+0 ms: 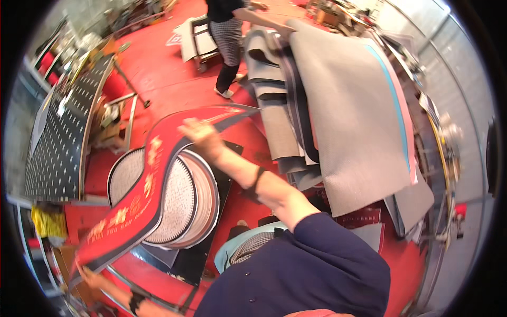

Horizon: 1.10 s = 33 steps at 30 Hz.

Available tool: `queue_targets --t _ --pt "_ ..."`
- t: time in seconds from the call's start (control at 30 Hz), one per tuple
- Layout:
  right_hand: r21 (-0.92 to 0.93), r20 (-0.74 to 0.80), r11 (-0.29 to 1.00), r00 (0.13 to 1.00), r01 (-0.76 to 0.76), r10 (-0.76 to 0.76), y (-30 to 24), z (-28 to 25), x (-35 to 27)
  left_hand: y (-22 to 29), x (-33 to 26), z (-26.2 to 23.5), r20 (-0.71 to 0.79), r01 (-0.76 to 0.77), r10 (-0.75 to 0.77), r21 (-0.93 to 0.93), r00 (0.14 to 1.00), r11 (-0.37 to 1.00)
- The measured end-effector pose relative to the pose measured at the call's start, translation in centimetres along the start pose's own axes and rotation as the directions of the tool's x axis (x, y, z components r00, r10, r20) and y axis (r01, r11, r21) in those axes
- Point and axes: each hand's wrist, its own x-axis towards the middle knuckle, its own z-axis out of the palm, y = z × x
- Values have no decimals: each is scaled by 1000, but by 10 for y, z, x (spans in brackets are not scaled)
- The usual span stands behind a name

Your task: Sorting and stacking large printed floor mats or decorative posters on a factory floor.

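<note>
The largest item, the draped pile of grey-backed sheets (348,116), is located to the right of my right hand (203,138), apart from it. Next in size is the red mat (141,198), which spans the space between my two hands. Its long axis runs obliquely from my left hand (94,279), at the near left corner, away and to the right, past my right hand to the far end. The mat is bowed, not flat, and passes over the stack of round pale mats (177,206), located between my hands, on the body side of the right. My left hand is closed on the near corner. My right hand, nearer the far end, is at the mat's inner edge; blur prevents me from telling whether its fingers grip.
</note>
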Motion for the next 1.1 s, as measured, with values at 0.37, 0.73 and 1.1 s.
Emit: queue_targets --t 0.37,0.73,1.1 --pt "-273 210 918 914 -287 348 54 -42 -72 -34 -290 48 517 786 -706 99 484 611" --pt "598 -270 -66 -278 -799 922 223 -306 -372 414 -254 357 883 673 470 -336 -19 659" --pt "-215 -447 354 414 -910 793 386 -313 -183 668 -290 431 853 -6 521 -521 37 853"
